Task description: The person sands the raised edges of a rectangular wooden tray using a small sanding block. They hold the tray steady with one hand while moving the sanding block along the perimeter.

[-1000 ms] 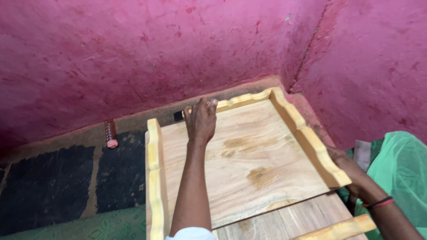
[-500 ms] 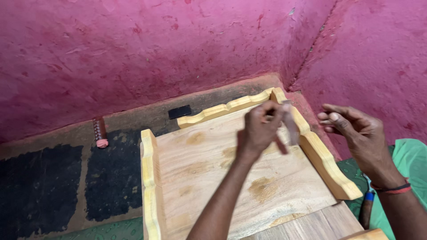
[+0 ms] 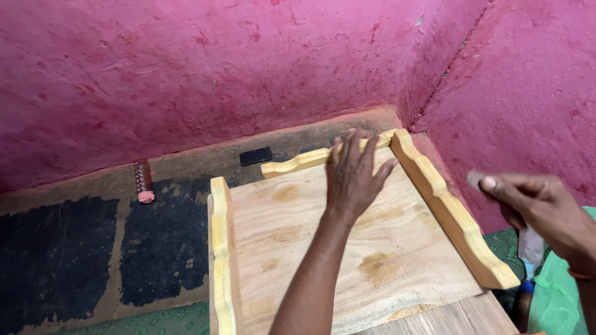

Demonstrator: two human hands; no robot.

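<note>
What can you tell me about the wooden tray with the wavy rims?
The wooden tray is a flat pale plywood panel with brown stains, framed by yellowish scalloped rails on the left, far and right sides. It lies flat on the floor in a corner of pink walls. The left hand rests open on the panel near the far rail. The right hand hovers beyond the right rail, not touching.
</note>
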